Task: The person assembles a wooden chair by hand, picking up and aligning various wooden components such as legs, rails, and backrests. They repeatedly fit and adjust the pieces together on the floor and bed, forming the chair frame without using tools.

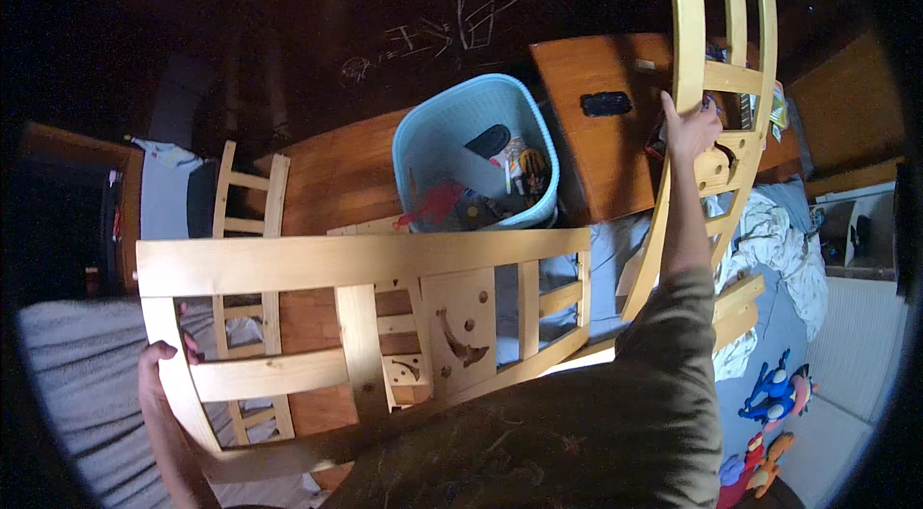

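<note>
My left hand point(160, 376) is wrapped round the end post of a pale wooden bed panel point(356, 260). This panel lies lengthwise in front of my body; it has slats and a board with a cut-out smiling face. At the right, my raised right hand point(690, 131) grips the side rail of a second wooden bed panel point(686, 19), which stands upright and slightly tilted. Round holes and a curved cut-out show on its middle board too. Part of the first panel's lower edge is hidden by my sleeve and shirt.
Beyond the first panel stands a light blue basket point(413, 148) with mixed items inside. A wooden ladder point(274, 211) is at the left, near a striped mattress point(72, 374). An orange-brown wooden surface point(577, 148), rumpled bedding point(784, 230) and soft toys point(777, 392) lie to the right.
</note>
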Demonstrator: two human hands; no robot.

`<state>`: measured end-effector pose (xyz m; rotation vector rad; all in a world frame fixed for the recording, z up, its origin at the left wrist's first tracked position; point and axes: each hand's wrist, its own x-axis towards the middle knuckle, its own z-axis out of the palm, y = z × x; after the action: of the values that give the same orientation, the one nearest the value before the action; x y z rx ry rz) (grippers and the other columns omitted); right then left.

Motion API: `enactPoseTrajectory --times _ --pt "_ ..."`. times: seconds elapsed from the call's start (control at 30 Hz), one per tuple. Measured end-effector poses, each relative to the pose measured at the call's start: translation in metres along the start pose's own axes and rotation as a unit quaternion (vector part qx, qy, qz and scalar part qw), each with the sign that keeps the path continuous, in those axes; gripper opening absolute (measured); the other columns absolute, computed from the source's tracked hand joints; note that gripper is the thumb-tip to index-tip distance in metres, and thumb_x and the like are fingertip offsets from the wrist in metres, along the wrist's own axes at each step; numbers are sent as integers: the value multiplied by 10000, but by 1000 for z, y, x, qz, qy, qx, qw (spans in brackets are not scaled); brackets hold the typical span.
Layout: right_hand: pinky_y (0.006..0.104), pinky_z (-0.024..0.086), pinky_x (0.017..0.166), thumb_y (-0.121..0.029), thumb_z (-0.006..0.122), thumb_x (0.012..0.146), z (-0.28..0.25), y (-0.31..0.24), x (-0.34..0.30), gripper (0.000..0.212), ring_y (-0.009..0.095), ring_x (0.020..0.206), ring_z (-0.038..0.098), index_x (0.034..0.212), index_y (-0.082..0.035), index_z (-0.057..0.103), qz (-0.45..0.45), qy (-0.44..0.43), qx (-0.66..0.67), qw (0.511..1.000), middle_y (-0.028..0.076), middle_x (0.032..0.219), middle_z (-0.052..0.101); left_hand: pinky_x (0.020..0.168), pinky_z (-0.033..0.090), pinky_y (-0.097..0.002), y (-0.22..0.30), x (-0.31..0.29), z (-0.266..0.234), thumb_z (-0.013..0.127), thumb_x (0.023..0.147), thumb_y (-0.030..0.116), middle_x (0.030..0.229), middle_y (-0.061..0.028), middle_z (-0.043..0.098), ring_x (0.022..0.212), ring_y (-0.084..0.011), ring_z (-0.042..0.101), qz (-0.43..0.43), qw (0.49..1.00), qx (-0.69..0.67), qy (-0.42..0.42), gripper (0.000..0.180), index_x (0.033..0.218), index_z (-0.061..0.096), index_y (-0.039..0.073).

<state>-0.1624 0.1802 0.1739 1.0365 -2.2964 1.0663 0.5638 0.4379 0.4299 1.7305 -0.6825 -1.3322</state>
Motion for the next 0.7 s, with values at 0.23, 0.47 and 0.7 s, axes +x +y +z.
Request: enactPoseTrajectory --times 0.23,0.47,0.7 --pt "326 418 506 -380 477 901 -23 50 -344 413 138 523 512 699 -28 551 158 -448 237 848 50 566 550 643 522 -303 2 9 -1 514 587 134 781 -169 621 643 -237 618 -24 1000 1 -15 485 1010 535 -103" --pt "458 402 927 -597 279 875 -98 -44 -437 640 308 1080 509 1265 -114 433 575 -596 442 344 123 1201 523 676 524 -316 8 1 -7 520 573 47 798 -180 612 644 -237 619 -38 998 -38 -32 677 1233 413 -54" --pt "412 424 906 -541 244 902 -102 -61 -433 591 263 1068 521 1241 -104 453 576 -542 441 425 84 1205 526 601 504 -328 11 2 -34 552 517 95 775 -213 598 597 -273 599 19 993 -14 -118 761 1234 374 -87"
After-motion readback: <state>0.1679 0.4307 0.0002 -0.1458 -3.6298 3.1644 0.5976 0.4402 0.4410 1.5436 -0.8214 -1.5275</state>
